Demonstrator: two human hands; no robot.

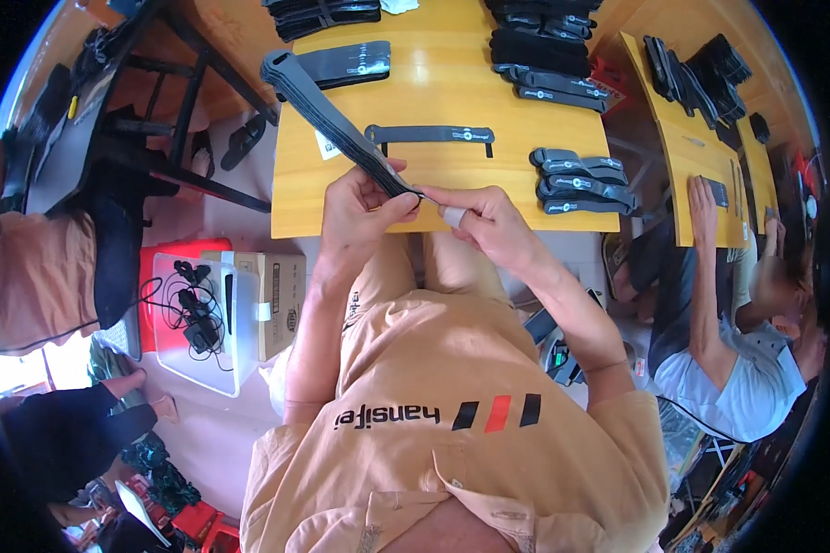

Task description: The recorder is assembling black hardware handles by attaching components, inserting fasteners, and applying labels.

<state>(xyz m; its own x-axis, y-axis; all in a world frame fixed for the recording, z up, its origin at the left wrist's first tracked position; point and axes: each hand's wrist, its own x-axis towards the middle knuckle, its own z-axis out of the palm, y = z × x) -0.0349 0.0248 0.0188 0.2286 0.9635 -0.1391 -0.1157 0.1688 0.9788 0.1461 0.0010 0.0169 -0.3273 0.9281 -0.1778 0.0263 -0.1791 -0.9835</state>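
My left hand (364,210) is closed around the near end of a thick stack of dark grey straps (327,120), which slants up and to the left over the table. At that same end, my right hand (489,219) pinches thumb and forefinger on a strap's tip; a pale band wraps one of its fingers. Exactly how many straps the right fingers grip is hidden. Just beyond the hands, a single grey strap (424,135) with a white print lies flat across the yellow table (498,184). Beside the held stack, a small white label (326,146) shows on the tabletop.
Strap stacks lie at the table's right front (581,182), right back (539,53) and left back (360,61). On the floor at left, a clear bin (198,369) holds black cables beside a cardboard box (281,304). A co-worker's hand (704,207) rests at another table on the right.
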